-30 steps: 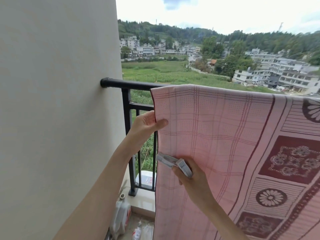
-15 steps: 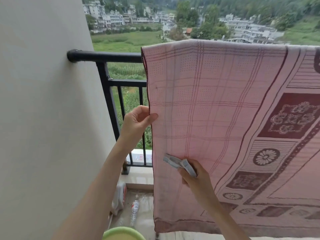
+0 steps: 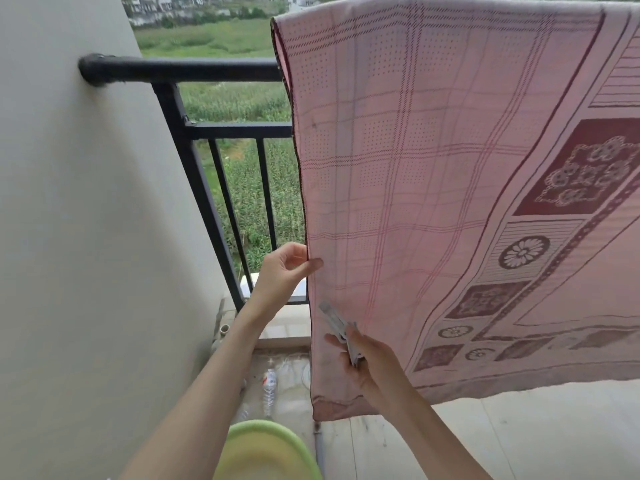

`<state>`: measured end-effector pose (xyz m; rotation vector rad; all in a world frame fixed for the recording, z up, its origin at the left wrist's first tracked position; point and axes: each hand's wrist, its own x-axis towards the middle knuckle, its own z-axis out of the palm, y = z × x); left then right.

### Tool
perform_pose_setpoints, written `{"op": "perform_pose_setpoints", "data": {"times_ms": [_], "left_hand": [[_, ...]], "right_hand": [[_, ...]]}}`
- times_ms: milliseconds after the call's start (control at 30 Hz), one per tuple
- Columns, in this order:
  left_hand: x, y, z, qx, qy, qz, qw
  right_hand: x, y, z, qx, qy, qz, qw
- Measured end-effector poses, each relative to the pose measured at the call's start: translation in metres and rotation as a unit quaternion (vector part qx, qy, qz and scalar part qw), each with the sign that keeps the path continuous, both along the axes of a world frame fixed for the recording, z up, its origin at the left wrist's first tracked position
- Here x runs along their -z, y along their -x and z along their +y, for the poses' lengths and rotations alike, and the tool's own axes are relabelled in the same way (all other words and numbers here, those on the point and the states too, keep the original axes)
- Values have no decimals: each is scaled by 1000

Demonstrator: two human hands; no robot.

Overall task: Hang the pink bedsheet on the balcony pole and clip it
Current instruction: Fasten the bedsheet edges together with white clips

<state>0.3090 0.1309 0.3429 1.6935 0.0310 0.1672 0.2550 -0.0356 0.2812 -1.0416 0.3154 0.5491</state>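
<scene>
Pink patterned cotton bedsheet (image 3: 433, 188) drapes the black metal pole (image 3: 180, 69); left hand (image 3: 282, 271) pinches its edge, right hand (image 3: 367, 362) holds grey plastic clips (image 3: 341, 329); clipping likely comes next.

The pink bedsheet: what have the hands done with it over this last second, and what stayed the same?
The left hand slid down the pink bedsheet along its left edge, pinching it lower now than a second ago. The right hand dropped lower too and turned the grey clips more upright. The view tilted down, showing a green basin and a plastic bottle. Unchanged: the sheet hangs over the black pole, unclipped.
</scene>
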Motion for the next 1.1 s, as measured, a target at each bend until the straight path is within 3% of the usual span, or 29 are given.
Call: {"op": "perform_pose_setpoints", "data": {"times_ms": [267,433,733,1100], "left_hand": [[10,6,5,53,-60,42,996],[8,5,3,32,-107,47,993],[4,6,11,-21,-86,130,987],[-6,18,2,-45,-36,188,980]], "right_hand": [[10,6,30,20,-158,77,984],[13,10,43,32,-189,99,976],[20,21,74,47,-183,79,979],[24,15,82,77,-326,74,939]]}}
